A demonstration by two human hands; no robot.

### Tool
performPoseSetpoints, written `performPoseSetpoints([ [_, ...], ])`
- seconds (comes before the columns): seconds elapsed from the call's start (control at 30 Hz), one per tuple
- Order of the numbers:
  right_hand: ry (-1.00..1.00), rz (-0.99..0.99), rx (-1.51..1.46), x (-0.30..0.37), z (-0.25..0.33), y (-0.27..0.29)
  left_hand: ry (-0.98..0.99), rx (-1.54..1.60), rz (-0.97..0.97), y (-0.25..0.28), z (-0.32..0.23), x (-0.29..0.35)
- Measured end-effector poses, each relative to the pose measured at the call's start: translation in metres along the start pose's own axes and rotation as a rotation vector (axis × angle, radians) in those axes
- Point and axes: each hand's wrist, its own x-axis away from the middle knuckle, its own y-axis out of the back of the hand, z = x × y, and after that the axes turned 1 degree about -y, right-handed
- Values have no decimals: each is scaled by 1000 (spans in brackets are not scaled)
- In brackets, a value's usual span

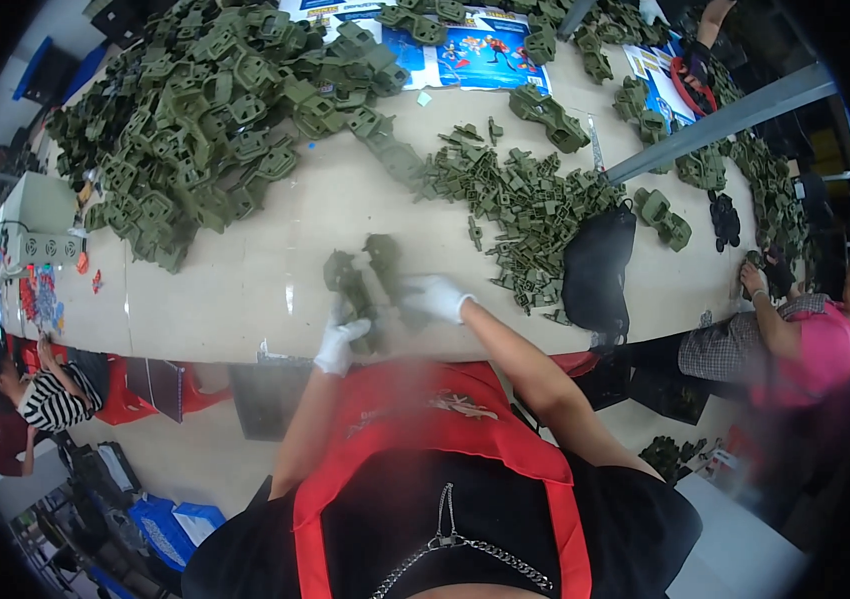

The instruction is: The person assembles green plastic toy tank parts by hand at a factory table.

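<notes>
In front of me, above the table's near edge, my left hand in a white glove is closed on a dark green moulded plastic part. Another green piece stands up just right of it; blur hides whether the two are joined. My right hand, also gloved in white, reaches in from the right against the green plastic. Its fingertips are smeared by motion, so their grip cannot be made out. Beyond my hands, small green plastic pieces lie in a loose heap.
A high pile of large green parts covers the far left. A black cloth bag lies beside the small pieces. One metal post slants across the right side. Co-workers sit at both ends, including one in a pink top.
</notes>
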Motion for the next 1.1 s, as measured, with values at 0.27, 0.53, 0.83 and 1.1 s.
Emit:
performPoseSetpoints([
  [0.27, -215, -521, 745, -29, 89, 125, -3, 251, 410, -45, -63, 11],
  [0.53, -130, -519, 858, -48, 64, 144, -70, 213, 222, -83, -50, -31],
  [0.83, 64, -752, 758, -21, 87, 136, -192, 193, 446, -111, -104, 34],
  [1.1, 437, -398, 602, 103, 226, 21, -197, -162, 361, -130, -106, 66],
])
